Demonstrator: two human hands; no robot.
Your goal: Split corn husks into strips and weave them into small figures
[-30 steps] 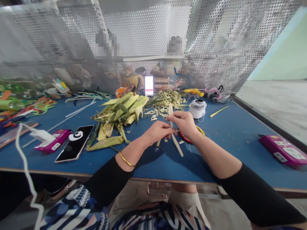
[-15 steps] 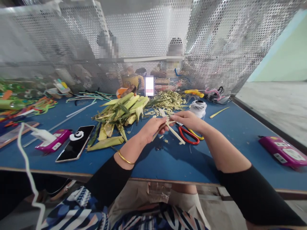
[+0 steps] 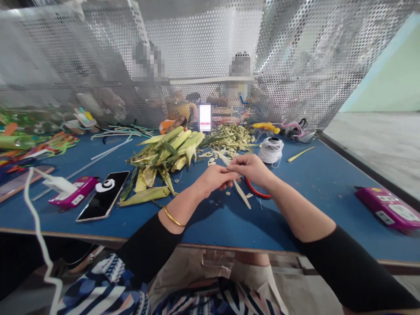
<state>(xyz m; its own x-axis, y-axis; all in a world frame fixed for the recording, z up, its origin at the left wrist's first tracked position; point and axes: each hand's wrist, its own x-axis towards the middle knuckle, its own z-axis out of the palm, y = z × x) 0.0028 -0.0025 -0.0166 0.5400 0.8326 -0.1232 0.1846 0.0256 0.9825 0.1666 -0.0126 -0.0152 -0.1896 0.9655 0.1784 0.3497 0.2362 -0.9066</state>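
Cream-coloured, a narrow corn-husk strip (image 3: 243,195) is slanting through the centre of the frame, its middle hidden by fingers. The left hand (image 3: 218,178) and right hand (image 3: 251,168) are meeting there, both pinching closed on it. Short husk cuttings (image 3: 232,139) are lying heaped at upper centre, apparently already cut; a bundle of larger corn husks (image 3: 170,151) is waiting left of centre, so the work is probably sitting partway through. A red scissor handle (image 3: 255,191) is showing beside the right wrist.
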